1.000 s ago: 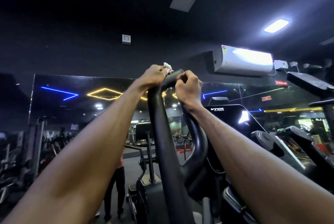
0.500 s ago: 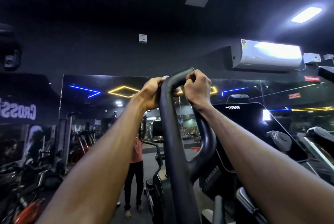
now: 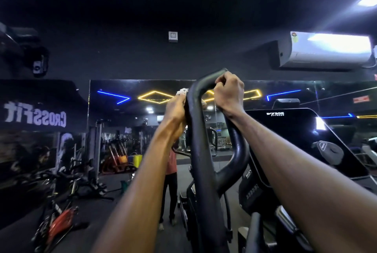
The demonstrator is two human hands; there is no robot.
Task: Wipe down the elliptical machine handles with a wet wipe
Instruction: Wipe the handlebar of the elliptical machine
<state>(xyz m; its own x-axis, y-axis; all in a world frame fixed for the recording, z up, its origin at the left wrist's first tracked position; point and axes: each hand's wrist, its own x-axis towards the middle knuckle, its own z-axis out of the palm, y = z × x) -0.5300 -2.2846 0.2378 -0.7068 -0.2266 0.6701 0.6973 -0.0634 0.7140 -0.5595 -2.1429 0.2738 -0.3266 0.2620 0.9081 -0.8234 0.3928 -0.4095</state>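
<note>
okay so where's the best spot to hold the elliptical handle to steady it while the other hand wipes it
Probably at the top bend of the elliptical handle, from the right side, where the right hand is clamped. The loop curves over there, so fingers hook over it, leaving the long straight left run free for the left hand pressing the wet wipe against it.

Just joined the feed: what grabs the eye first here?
Two bare arms reach up the middle to a black looped handle. The left hand presses a white wipe against its left side; the right hand grips the top bend. Behind, neon lines glow in a mirror.
</note>
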